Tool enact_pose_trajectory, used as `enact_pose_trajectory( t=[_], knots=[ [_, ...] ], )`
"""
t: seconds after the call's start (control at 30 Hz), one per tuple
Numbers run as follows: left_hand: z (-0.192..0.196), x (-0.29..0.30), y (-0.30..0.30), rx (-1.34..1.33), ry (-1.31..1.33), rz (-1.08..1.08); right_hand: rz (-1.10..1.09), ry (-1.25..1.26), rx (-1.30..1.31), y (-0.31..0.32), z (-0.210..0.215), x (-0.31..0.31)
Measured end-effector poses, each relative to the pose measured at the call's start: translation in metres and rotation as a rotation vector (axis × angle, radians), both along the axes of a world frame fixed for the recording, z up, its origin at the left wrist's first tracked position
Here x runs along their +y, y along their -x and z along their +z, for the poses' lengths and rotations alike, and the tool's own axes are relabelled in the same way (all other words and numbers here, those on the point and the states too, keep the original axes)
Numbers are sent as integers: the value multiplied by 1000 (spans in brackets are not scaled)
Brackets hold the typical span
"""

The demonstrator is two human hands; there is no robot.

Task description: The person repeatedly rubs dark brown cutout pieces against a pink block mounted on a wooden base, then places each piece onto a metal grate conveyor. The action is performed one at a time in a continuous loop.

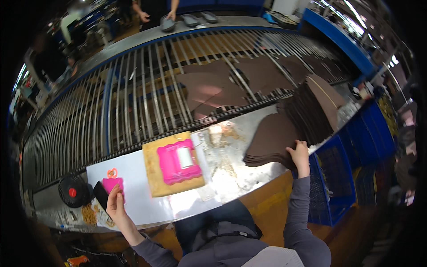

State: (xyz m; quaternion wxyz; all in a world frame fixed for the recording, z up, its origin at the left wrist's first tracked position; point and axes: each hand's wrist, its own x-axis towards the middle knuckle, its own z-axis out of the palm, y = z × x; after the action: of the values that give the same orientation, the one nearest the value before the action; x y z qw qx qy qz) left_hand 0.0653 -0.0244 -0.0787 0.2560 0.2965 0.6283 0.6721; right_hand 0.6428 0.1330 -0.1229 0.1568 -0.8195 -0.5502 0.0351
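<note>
My left hand (118, 207) is at the left of the worktop, its fingers drawn together beside a small pink piece (112, 183) and a black, curved flat object (101, 195). Whatever may be between those fingertips is too small to make out. At the right, my right hand (300, 156) has thumb and fingers at the near edge of a pile of dark brown cut sheets (271, 138), gripping the edge. A taller, fanned stack of brown sheets (311, 107) leans behind it. Between my hands, a bright pink scalloped tray (171, 167) holding a white block (184, 157) rests on a yellowish board (153, 178).
A slatted metal conveyor (147, 93) with brown sheets (213, 84) on it runs along the far side. A black round object with a red centre (73, 191) stands far left. Blue crates (333, 178) stand right. Across the conveyor, a co-worker's hand (171, 16) touches a grey shoe-shaped piece (167, 24).
</note>
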Motion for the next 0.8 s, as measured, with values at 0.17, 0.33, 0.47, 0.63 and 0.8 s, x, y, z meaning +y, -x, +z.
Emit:
enact_pose_trajectory(
  t=[0.17,0.33,0.47,0.63,0.8],
  knots=[
    [8,8,-24,131,35,-92,-110,-11,107,-4,-8,3],
    [9,-4,-40,199,-25,-150,-188,174,55,2,10,10],
    [6,-21,-37,206,12,-110,-282,227,104,-5,12,13],
    [-11,-36,-19,226,16,-73,-230,174,29,7,28,7],
    [-1,-29,-28,238,18,-78,-214,164,-43,11,17,1]
  ],
)
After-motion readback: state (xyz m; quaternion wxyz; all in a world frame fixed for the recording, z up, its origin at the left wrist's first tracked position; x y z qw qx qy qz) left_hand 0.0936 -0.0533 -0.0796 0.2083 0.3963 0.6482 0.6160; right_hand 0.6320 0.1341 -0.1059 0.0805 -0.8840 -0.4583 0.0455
